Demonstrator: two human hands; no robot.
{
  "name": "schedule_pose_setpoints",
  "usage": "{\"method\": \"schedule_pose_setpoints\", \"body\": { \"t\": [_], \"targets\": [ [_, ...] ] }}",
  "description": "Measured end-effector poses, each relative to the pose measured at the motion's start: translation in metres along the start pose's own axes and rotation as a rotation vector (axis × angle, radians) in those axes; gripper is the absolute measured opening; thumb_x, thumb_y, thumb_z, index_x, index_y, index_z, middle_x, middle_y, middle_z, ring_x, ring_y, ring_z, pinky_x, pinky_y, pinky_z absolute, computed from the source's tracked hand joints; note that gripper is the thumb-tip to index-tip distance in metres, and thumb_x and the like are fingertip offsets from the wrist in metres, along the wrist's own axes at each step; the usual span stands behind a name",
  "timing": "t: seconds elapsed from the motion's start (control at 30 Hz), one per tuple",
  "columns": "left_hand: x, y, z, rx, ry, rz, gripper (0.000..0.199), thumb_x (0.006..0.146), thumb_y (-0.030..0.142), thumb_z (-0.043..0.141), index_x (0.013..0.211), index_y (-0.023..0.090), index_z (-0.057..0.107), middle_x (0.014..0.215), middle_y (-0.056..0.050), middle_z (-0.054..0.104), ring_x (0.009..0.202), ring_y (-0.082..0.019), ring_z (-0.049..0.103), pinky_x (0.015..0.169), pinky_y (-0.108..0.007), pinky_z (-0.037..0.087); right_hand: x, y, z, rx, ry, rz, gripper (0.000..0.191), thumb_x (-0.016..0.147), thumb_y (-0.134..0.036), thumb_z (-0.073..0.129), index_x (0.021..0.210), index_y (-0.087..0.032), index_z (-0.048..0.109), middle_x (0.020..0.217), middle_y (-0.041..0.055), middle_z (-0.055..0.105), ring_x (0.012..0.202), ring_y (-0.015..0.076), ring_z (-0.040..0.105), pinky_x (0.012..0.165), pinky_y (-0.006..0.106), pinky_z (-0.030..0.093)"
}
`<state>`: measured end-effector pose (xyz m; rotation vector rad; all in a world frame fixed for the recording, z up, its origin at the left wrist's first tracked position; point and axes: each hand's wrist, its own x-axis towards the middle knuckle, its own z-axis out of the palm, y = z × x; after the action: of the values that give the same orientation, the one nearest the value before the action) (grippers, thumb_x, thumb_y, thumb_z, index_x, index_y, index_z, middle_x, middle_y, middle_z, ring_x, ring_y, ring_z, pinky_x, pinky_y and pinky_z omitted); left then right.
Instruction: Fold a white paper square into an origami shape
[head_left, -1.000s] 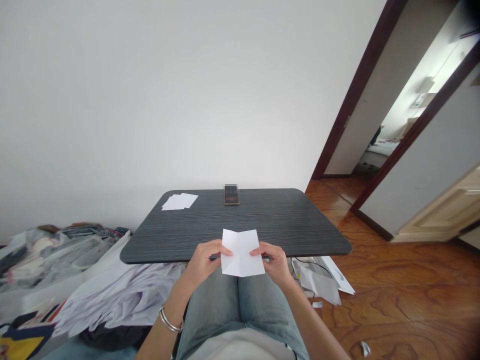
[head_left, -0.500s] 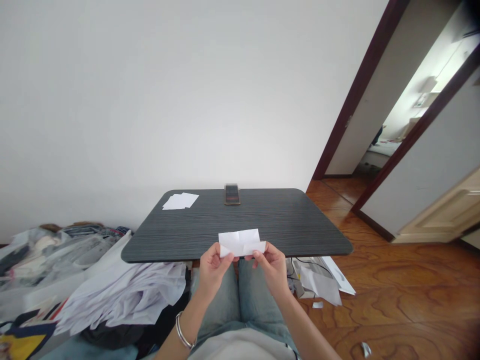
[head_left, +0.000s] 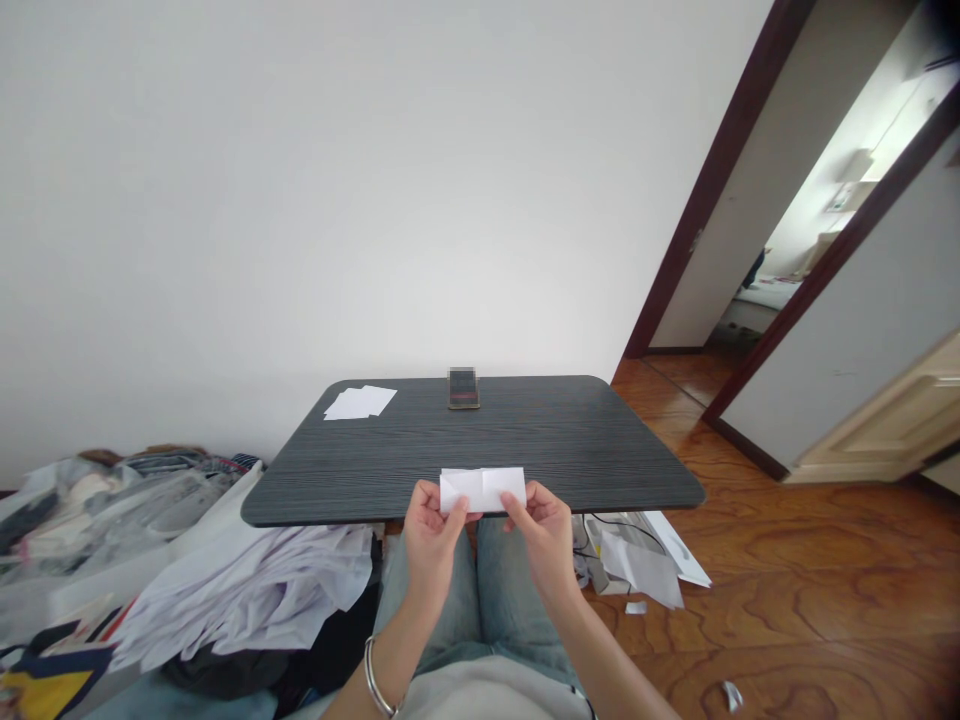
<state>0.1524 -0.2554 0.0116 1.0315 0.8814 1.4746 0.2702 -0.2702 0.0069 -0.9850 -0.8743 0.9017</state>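
A small white sheet of paper (head_left: 481, 484), folded into a narrow strip with a crease down its middle, is held between my two hands over the near edge of the dark table. My left hand (head_left: 435, 522) pinches its left end, the thumb lying on the front face. At the right end, my right hand (head_left: 543, 520) grips it the same way, thumb in front and fingers behind. The fingertips behind the paper are partly hidden.
The dark wood-grain table (head_left: 360, 468) bears several loose white papers (head_left: 360, 402) at its back left and a phone on a stand (head_left: 463, 388) at the back. Piled clothes (head_left: 247, 590) lie left. A box with papers (head_left: 637, 565) sits on the floor at right.
The lower part of the paper has been folded up over the rest, so it is now a narrower, flatter strip. Both thumbs have moved onto its front face.
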Motion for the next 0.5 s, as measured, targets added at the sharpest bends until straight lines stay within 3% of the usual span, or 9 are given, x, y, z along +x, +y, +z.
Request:
{"method": "schedule_pose_setpoints", "body": {
  "t": [0.13, 0.2, 0.3, 0.37, 0.5],
  "targets": [
    [-0.001, 0.012, 0.005, 0.025, -0.002, -0.059, 0.055, 0.063, 0.026, 0.071, 0.107, 0.025, 0.037, 0.071, 0.004, 0.06, 0.061, -0.014, 0.058, 0.054, -0.024, 0.05, -0.002, -0.001, 0.0, -0.018, -0.004, -0.016, 0.029, 0.066, -0.037, 0.069, 0.058, -0.018, 0.049, 0.052, -0.0034, 0.052, 0.042, 0.0078, 0.044, 0.041, 0.02, 0.041],
    [0.0, 0.016, 0.006, 0.06, -0.032, -0.096, 0.059, 0.061, 0.026, 0.071, 0.112, 0.022, 0.041, 0.071, 0.003, 0.06, 0.059, -0.013, 0.057, 0.05, -0.022, 0.048, -0.003, -0.002, 0.001, -0.005, -0.006, -0.023, 0.028, 0.067, -0.036, 0.068, 0.063, -0.019, 0.047, 0.053, -0.0034, 0.054, 0.042, 0.0081, 0.045, 0.04, 0.019, 0.041],
    [0.003, 0.018, 0.005, 0.112, -0.057, -0.128, 0.036, 0.06, 0.029, 0.072, 0.089, 0.015, 0.056, 0.069, 0.001, 0.06, 0.058, -0.012, 0.055, 0.046, -0.02, 0.044, -0.004, -0.004, 0.002, 0.047, -0.003, -0.019, 0.03, 0.068, -0.033, 0.068, 0.077, -0.021, 0.042, 0.057, -0.0042, 0.058, 0.043, 0.0083, 0.047, 0.04, 0.018, 0.042],
    [0.004, 0.018, 0.004, 0.139, -0.059, -0.125, 0.026, 0.06, 0.031, 0.071, 0.075, 0.014, 0.057, 0.064, 0.002, 0.059, 0.056, -0.012, 0.054, 0.047, -0.02, 0.043, -0.004, -0.005, 0.002, 0.08, -0.012, -0.005, 0.035, 0.069, -0.031, 0.068, 0.087, -0.023, 0.04, 0.059, -0.0049, 0.061, 0.043, 0.0084, 0.048, 0.04, 0.018, 0.042],
    [0.004, 0.017, 0.003, 0.129, -0.056, -0.109, 0.023, 0.061, 0.03, 0.071, 0.07, 0.014, 0.057, 0.06, 0.003, 0.058, 0.055, -0.011, 0.053, 0.05, -0.02, 0.043, -0.002, -0.006, 0.0, 0.104, -0.052, 0.031, 0.038, 0.069, -0.028, 0.069, 0.1, -0.021, 0.047, 0.062, -0.0037, 0.063, 0.047, 0.0087, 0.05, 0.042, 0.017, 0.043]
  ]
}}
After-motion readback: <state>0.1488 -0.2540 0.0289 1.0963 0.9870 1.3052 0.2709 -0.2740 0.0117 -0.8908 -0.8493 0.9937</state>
